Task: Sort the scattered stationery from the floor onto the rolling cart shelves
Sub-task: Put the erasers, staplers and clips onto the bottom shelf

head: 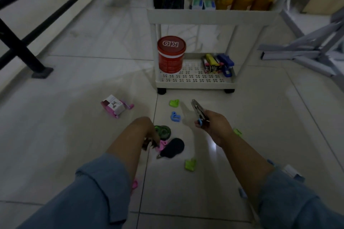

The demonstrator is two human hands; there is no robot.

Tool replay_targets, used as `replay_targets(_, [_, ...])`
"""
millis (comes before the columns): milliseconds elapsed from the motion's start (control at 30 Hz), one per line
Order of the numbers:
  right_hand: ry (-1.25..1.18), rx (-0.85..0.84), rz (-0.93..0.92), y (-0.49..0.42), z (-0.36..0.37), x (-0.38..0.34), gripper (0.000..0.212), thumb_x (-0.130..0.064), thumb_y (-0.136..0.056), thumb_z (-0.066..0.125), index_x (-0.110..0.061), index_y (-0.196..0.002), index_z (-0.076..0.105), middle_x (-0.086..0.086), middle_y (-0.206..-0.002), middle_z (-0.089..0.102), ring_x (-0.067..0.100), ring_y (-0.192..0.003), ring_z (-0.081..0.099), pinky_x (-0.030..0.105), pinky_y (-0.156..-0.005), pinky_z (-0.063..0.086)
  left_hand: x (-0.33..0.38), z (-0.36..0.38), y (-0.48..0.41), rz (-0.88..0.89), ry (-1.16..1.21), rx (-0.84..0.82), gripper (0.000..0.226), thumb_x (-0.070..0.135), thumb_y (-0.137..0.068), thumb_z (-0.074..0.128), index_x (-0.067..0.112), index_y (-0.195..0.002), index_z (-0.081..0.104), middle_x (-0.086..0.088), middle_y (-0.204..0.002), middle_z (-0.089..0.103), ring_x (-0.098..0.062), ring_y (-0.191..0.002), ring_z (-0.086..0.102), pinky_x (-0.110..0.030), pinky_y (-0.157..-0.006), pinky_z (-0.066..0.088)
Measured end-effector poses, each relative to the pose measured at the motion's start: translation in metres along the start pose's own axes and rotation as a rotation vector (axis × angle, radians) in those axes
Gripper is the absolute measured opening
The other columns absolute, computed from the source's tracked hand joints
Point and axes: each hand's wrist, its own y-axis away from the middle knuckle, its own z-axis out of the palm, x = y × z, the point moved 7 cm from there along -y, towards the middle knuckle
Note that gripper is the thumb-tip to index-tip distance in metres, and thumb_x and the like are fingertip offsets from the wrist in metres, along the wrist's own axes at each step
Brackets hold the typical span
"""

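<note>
Already shelved: red tub (171, 55), staplers (226, 64) on cart's bottom shelf (195, 80).
On floor: green tape (164, 132), clips (175, 116).
Right hand (214, 126): clamped on, seemingly, a punch (197, 108).
Left hand (149, 131): curled low; hold can't be told.

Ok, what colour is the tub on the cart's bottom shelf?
The tub is red with a white band near its top, clearest in the head view.

3 grn clips (174, 103) (237, 132) (190, 165), 1 blue clip (175, 116), 1 red tub (170, 55), 1 cart (195, 81).
</note>
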Motion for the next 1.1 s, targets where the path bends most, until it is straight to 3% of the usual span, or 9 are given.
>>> replay_targets(100, [-0.127,0.015,0.037,-0.011,-0.005,-0.016,0.023,-0.005,-0.096,0.039,0.005,-0.082,0.055,0.018,-0.083,0.054,0.026,-0.078,0.059,0.032,-0.075,0.054,0.029,-0.044,0.007,0.164,0.348,0.23,0.034,0.032,-0.074,0.077,0.002,-0.067,0.061,-0.003,-0.054,0.063,-0.008,-0.047,0.056,-0.012,-0.038,0.042])
replay_targets(233, [-0.099,0.026,-0.076,-0.032,-0.007,-0.058,0.019,-0.001,-0.094,0.046,0.0,-0.082,0.061,0.016,-0.089,0.062,0.022,-0.078,0.061,0.028,-0.073,0.055,0.061,-0.071,-0.002,0.359,0.806,0.3,0.03,0.024,-0.079,0.074,-0.002,-0.089,0.065,-0.015,-0.082,0.063,-0.019,-0.071,0.059,-0.023,-0.062,0.051])
replay_targets(400, [0.012,0.111,-0.27,-0.077,-0.007,-0.113,0.023,0.003,-0.088,0.057,0.011,-0.11,0.059,0.018,-0.099,0.062,0.025,-0.085,0.061,0.023,-0.069,0.058,0.089,-0.102,-0.023,0.517,0.889,0.54,0.025,0.025,-0.081,0.071,0.001,-0.085,0.065,-0.019,-0.087,0.064,-0.025,-0.075,0.059,-0.033,-0.068,0.046])
replay_targets(500, [0.462,0.235,-0.41,-0.11,0.001,-0.135,0.031,-0.003,-0.085,0.064,0.007,-0.114,0.062,0.019,-0.103,0.064,0.033,-0.093,0.064,0.033,-0.085,0.055,0.104,-0.117,-0.045,0.575,0.919,0.59,0.04,0.023,-0.083,0.069,-0.004,-0.111,0.061,-0.017,-0.106,0.065,-0.029,-0.096,0.061,-0.032,-0.077,0.046])
replay_targets(600, [0.955,0.262,-0.518,-0.135,0.024,-0.146,0.03,-0.008,-0.089,0.058,0.0,-0.119,0.062,0.02,-0.113,0.065,0.032,-0.101,0.062,0.032,-0.089,0.049,0.113,-0.128,-0.066,0.621,0.866,0.625,0.032,0.024,-0.086,0.066,-0.005,-0.098,0.059,-0.025,-0.097,0.062,-0.037,-0.092,0.059,-0.043,-0.083,0.049])
replay_targets(700, [1.297,0.22,-0.544,-0.157,0.045,-0.14,0.027,-0.009,-0.095,0.048,-0.002,-0.116,0.063,0.019,-0.114,0.064,0.033,-0.104,0.059,0.035,-0.09,0.047,0.117,-0.131,-0.084,0.64,0.905,0.635,0.032,0.024,-0.089,0.063,-0.003,-0.105,0.057,-0.014,-0.095,0.059,-0.029,-0.091,0.058,-0.024,-0.069,0.046])
replay_targets(867, [1.744,0.281,-0.716,-0.169,0.057,-0.13,0.031,-0.011,-0.098,0.038,-0.008,-0.118,0.061,0.016,-0.117,0.061,0.032,-0.117,0.051,0.04,-0.093,0.044,0.125,-0.123,-0.097,0.684,0.996,0.593,0.041,0.014,-0.09,0.061,-0.002,-0.125,0.048,-0.01,-0.111,0.056,-0.014,-0.093,0.052,-0.002,-0.059,0.046])
replay_targets(967, [1.933,0.367,-0.795,-0.171,0.058,-0.132,0.029,-0.015,-0.096,0.042,-0.011,-0.112,0.065,0.011,-0.119,0.061,0.031,-0.13,0.035,0.045,-0.109,0.024,0.127,-0.12,-0.1,0.701,1.008,0.607,0.043,0.017,-0.089,0.062,0.001,-0.127,0.048,-0.006,-0.113,0.055,-0.013,-0.097,0.052,-0.008,-0.063,0.048])
replay_targets(1100, [1.997,0.381,-0.809,-0.18,0.062,-0.139,0.022,-0.01,-0.09,0.049,-0.011,-0.103,0.067,0.008,-0.108,0.063,0.029,-0.122,0.038,0.046,-0.11,0.02,0.127,-0.118,-0.102,0.704,1.043,0.634,0.04,0.017,-0.089,0.062,0.002,-0.124,0.05,0.001,-0.101,0.053,-0.011,-0.093,0.051,-0.001,-0.062,0.045])
